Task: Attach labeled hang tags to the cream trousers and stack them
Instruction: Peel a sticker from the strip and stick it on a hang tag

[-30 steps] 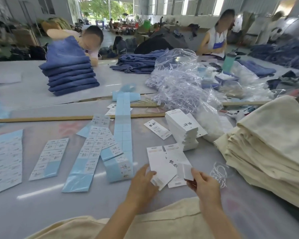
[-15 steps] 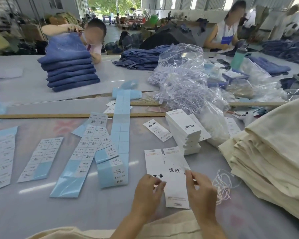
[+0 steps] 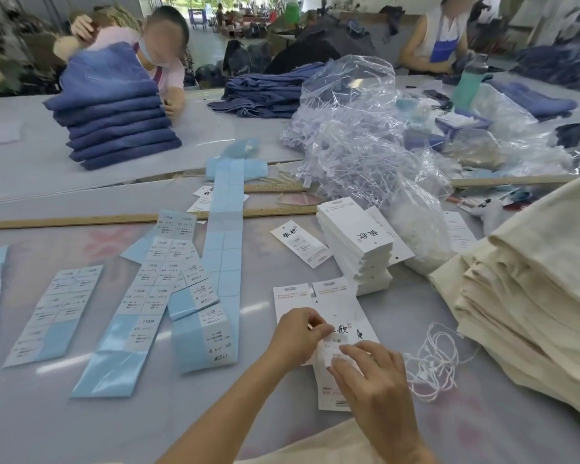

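A white hang tag (image 3: 340, 314) with black brush lettering lies flat on the table in front of me. Over its middle is a small printed sticker label (image 3: 332, 344). My left hand (image 3: 297, 334) pinches the label's upper left edge. My right hand (image 3: 374, 376) pinches its lower right corner with thumb and forefinger, covering the tag's lower part. A stack of blank hang tags (image 3: 352, 244) stands behind. Folded cream trousers (image 3: 533, 296) are piled at the right, and another cream pair (image 3: 315, 445) lies at the near edge under my forearms.
Blue-backed label sheets (image 3: 141, 296) and a folded strip (image 3: 215, 336) lie at the left. Loose white strings (image 3: 432, 363) lie right of my hands. A clear bag of plastic fasteners (image 3: 359, 142) sits behind the tags. Stacked jeans (image 3: 114, 118) and other workers are across the table.
The hang tag that both hands gripped by its sides now lies on the table. Both hands have moved onto a small sticker label over the tag's middle.
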Action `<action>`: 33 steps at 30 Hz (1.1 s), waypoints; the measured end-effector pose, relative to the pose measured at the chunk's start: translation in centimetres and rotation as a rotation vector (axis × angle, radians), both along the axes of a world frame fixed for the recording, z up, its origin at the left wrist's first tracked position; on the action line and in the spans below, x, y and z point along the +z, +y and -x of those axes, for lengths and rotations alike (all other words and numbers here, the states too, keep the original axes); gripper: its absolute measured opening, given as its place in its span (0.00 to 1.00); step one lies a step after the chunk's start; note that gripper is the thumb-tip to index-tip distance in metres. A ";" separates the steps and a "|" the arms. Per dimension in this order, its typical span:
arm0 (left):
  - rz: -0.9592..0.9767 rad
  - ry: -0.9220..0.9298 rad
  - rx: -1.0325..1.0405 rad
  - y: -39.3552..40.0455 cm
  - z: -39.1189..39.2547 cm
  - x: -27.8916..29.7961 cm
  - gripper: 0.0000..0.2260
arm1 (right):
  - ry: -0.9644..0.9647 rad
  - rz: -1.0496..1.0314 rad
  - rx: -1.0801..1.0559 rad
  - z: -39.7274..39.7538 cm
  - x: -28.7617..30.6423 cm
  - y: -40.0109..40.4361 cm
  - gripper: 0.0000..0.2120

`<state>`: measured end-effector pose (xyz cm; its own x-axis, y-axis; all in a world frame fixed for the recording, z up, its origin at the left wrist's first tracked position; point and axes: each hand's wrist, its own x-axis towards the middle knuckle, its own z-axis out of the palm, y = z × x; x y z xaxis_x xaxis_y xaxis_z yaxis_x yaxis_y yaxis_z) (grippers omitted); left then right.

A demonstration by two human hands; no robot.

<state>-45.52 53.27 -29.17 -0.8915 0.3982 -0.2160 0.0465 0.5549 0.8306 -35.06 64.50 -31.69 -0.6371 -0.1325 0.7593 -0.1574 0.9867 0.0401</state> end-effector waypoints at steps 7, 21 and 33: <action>0.072 0.171 -0.049 1.1 -0.1 -2.1 0.12 | -0.104 0.056 -0.058 -0.3 -0.8 0.4 0.27; 0.089 0.298 -0.035 1.4 -0.3 -3.6 0.05 | -0.180 -0.048 -0.149 -0.5 -1.4 0.2 0.13; 0.108 0.326 -0.025 1.6 -0.8 -3.1 0.06 | -0.435 -0.073 -0.232 -1.0 -0.4 0.0 0.12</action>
